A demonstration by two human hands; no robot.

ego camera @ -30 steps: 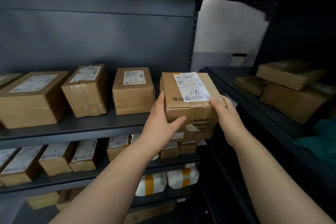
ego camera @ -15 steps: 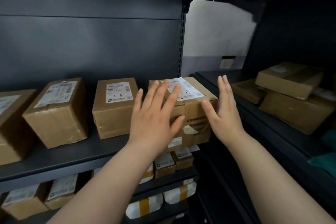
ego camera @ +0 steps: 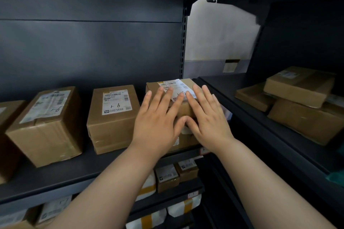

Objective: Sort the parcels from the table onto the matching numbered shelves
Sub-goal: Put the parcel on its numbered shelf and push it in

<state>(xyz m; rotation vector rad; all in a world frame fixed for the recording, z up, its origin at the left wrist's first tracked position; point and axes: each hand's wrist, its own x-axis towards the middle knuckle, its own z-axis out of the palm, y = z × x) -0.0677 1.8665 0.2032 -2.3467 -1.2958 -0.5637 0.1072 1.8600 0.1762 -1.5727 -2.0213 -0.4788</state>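
Dark shelf (ego camera: 55, 178): left hand (ego camera: 158, 122), right hand (ego camera: 208, 119), grip spread, press parcel (ego camera: 183, 108) beside box (ego camera: 111, 126) marked "9-1".

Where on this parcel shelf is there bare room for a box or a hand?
Bare: the shelf's front strip before the taped box and the middle box, and a slim gap between them. Crowded: the right end, where left hand and right hand press the parcel, and the lower shelf.

Pale wall (ego camera: 219, 33), grey lower band, teal object (ego camera: 337, 178) far right
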